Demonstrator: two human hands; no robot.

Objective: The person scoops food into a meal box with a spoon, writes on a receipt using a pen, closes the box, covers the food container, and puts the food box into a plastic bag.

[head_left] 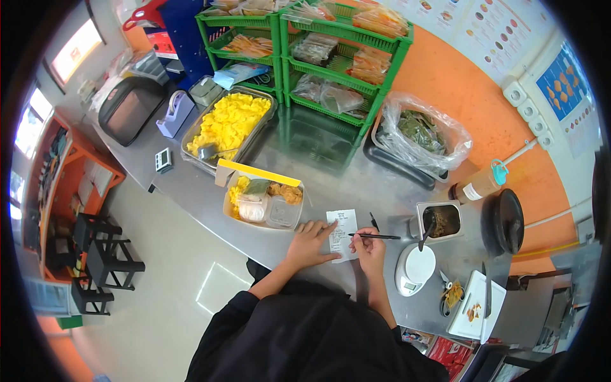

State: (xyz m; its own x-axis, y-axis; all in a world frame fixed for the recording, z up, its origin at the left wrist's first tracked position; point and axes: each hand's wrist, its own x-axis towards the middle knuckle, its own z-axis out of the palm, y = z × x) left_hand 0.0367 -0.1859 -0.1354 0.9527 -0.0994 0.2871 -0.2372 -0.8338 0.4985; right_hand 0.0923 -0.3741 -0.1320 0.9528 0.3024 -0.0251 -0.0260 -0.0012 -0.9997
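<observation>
My left hand lies with its fingers apart at the left edge of a white printed receipt, its fingertips and thumb touching the paper. From the other side, my right hand pinches a black pen, whose left end is over the receipt. The receipt rests flat on the steel counter. Just left of it is a meal box with its lid up. Inside are yellow scrambled egg, a pale wrapped portion, fried pieces and a clear-lidded cup. A small dark object lies above the pen; I cannot make out its kind.
Behind the box are a metal tray of scrambled egg and green shelf baskets with packets. To the right stand a white scale, a metal food container, a squeeze bottle and a cutting board with a knife.
</observation>
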